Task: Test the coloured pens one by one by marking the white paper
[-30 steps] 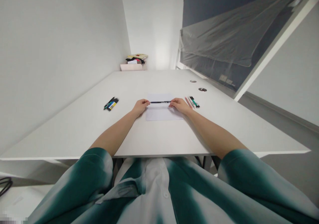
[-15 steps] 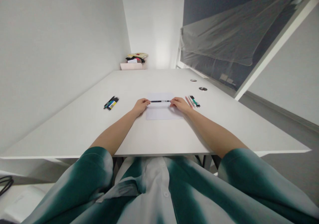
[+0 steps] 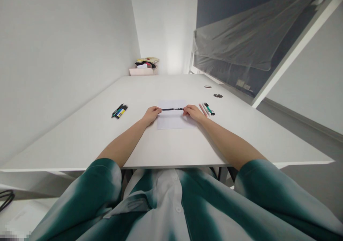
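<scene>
A thin dark pen [image 3: 173,109] is held level between my two hands, just above a white sheet of paper [image 3: 175,121] on the white table [image 3: 88,133]. My left hand [image 3: 151,114] pinches the pen's left end with closed fingers. My right hand [image 3: 193,112] pinches the right end the same way. Both forearms stretch out over the table's near edge.
A small bunch of pens [image 3: 119,111] lies to the left of my hands, and another bunch of pens [image 3: 206,109] lies close to my right hand. Two round cable holes [image 3: 218,96] sit further back. A pink box [image 3: 143,69] stands at the far end.
</scene>
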The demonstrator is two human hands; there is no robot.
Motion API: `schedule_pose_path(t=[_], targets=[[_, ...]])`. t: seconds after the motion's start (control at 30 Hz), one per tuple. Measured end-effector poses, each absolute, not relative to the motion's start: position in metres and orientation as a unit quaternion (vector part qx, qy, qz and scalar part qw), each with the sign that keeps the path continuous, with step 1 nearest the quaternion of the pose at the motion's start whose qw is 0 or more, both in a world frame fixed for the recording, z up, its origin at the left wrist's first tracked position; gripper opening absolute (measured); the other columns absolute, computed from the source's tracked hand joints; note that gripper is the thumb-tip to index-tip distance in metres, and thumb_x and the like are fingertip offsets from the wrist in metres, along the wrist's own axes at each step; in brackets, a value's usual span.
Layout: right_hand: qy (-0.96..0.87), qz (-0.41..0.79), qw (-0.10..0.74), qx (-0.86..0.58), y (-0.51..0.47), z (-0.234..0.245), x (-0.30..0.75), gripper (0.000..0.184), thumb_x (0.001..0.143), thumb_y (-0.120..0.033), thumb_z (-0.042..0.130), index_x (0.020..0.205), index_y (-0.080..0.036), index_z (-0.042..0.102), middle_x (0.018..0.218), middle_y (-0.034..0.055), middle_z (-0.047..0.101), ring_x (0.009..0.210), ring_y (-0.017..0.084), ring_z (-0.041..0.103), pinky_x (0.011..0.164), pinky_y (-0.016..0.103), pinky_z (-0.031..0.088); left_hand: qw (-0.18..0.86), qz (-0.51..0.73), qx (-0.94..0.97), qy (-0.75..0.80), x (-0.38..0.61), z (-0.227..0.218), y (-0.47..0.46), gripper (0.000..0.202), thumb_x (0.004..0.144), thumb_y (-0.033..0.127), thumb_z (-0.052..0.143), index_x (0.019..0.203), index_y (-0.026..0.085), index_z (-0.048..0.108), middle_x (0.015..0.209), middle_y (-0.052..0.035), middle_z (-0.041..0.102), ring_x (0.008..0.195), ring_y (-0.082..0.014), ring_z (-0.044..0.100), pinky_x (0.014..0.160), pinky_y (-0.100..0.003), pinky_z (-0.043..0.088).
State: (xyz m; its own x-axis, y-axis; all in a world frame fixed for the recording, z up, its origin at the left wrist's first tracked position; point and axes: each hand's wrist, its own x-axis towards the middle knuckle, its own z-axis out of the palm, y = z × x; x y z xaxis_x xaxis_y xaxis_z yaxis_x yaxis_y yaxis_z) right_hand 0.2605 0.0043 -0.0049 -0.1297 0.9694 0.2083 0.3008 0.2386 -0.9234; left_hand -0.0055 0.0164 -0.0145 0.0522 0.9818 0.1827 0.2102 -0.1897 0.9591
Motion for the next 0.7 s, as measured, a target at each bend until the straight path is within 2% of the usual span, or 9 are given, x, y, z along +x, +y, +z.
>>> schedule_pose_path(t=[0.13, 0.5, 0.7], targets=[[-0.657, 0.371, 0.439, -0.487, 0.0028, -0.0032, 0.2602, 0.029, 0.078, -0.041, 0.065, 0.059, -0.020, 0.061, 0.062, 0.0049, 0.068, 0.064, 0.016, 0.059, 0.070, 0.028, 0.048, 0.397, 0.476, 0.610, 0.493, -0.0061, -0.0144, 0.0165, 0.028, 0.069, 0.045, 0.072, 0.067, 0.018, 0.066, 0.075, -0.0060, 0.067, 0.073, -0.0175, 0.055, 0.073, -0.032, 0.041], [-0.680, 0.323, 0.413, -0.512, -0.0023, -0.0001, 0.2582, 0.032, 0.082, -0.037, 0.056, 0.057, -0.019, 0.060, 0.064, 0.0054, 0.068, 0.066, 0.016, 0.058, 0.072, 0.027, 0.045, 0.375, 0.456, 0.634, 0.499, -0.0070, -0.0205, 0.0224, 0.037, 0.072, 0.053, 0.066, 0.067, 0.017, 0.063, 0.074, -0.0052, 0.065, 0.069, -0.0163, 0.053, 0.066, -0.030, 0.041], [-0.696, 0.292, 0.391, -0.526, -0.0014, 0.0014, 0.2572, 0.032, 0.083, -0.032, 0.047, 0.055, -0.019, 0.055, 0.059, 0.0024, 0.061, 0.062, 0.015, 0.053, 0.068, 0.026, 0.040, 0.348, 0.432, 0.652, 0.517, -0.0070, -0.0200, 0.0220, 0.044, 0.073, 0.061, 0.059, 0.069, 0.017, 0.062, 0.075, -0.0055, 0.066, 0.071, -0.0169, 0.054, 0.066, -0.029, 0.041]])
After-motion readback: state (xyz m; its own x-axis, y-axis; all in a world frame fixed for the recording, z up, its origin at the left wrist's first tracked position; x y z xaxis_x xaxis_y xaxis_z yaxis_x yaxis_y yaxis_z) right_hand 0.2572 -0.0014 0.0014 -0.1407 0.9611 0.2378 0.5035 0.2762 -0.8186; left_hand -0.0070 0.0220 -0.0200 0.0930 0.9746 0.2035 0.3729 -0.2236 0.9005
